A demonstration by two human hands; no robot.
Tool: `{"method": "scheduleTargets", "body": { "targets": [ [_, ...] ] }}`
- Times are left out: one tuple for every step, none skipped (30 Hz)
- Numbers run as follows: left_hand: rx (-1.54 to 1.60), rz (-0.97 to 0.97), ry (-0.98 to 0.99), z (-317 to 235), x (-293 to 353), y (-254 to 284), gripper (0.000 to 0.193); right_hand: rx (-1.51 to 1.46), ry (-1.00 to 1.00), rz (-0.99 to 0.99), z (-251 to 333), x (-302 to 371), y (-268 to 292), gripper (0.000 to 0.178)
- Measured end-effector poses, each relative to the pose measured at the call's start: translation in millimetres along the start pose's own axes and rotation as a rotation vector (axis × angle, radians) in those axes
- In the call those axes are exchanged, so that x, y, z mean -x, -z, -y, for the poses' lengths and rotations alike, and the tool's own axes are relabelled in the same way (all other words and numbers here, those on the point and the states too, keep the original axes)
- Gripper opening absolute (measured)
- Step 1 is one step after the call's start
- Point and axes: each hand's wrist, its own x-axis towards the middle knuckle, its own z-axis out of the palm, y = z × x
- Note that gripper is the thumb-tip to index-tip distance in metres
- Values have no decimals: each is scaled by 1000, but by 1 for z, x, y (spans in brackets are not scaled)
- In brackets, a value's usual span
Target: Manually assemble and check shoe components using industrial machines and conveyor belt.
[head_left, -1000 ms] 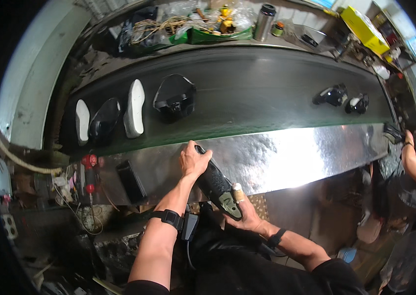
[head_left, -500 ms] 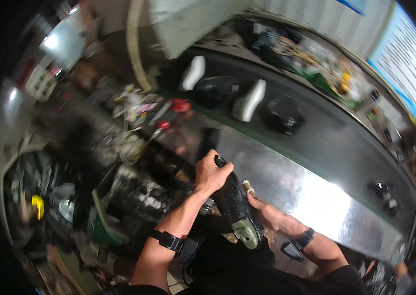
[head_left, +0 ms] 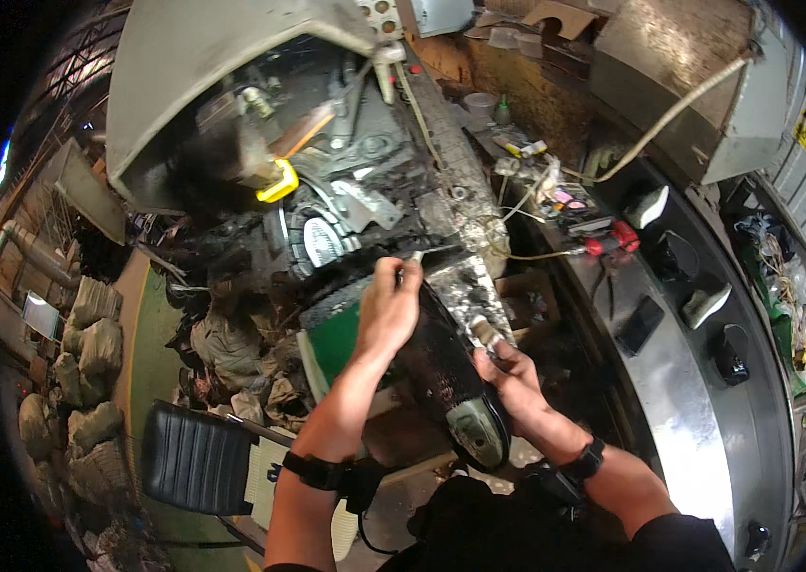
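A black shoe (head_left: 436,367) lies tilted in front of my body, fitted on a greenish last (head_left: 479,434) with a round hole near its end. My left hand (head_left: 389,310) closes at the shoe's far, narrow end. Beside its fingertips is a small pale tip I cannot make out. Along the shoe's right side my right hand (head_left: 522,386) is curled against it, the fingers partly hidden. A beige wrap (head_left: 486,331) covers one of its fingertips. Just left of the shoe stands a green panel (head_left: 334,345) with a pale edge.
Ahead, a grimy machine with a grey hood (head_left: 222,57) holds metal parts and a yellow piece (head_left: 278,181). To the right, a metal bench (head_left: 684,419) carries a black flat rectangle (head_left: 641,325) and a red-handled tool (head_left: 612,240). Beyond it, shoes stand on a dark belt (head_left: 755,419). A black chair (head_left: 195,458) stands left.
My view has swung left, bringing the hooded machine ahead and shifting the bench to the right. The shoe has come along between my hands.
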Motion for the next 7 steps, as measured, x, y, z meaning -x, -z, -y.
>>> {"method": "scheduleTargets", "body": {
  "targets": [
    [87,-19,51,17,-14,24,45,-31,13,43,-6,-14,-22,43],
    [321,-21,64,20,-25,45,48,-94,-84,70,-6,-25,-38,42],
    [404,-54,197,23,-26,64,46,-123,-13,112,-17,-43,-51,38],
    [456,-89,201,40,-31,76,46,-148,-50,107,-21,-55,-65,38],
    [508,-122,204,62,-34,84,46,-172,-86,99,-23,-66,-79,38],
    [569,-130,225,85,-38,89,48,-201,-14,107,-25,-77,-94,40],
    [744,-40,229,117,-43,93,54,-205,-2,113,-27,-85,-108,40]
  ]
}}
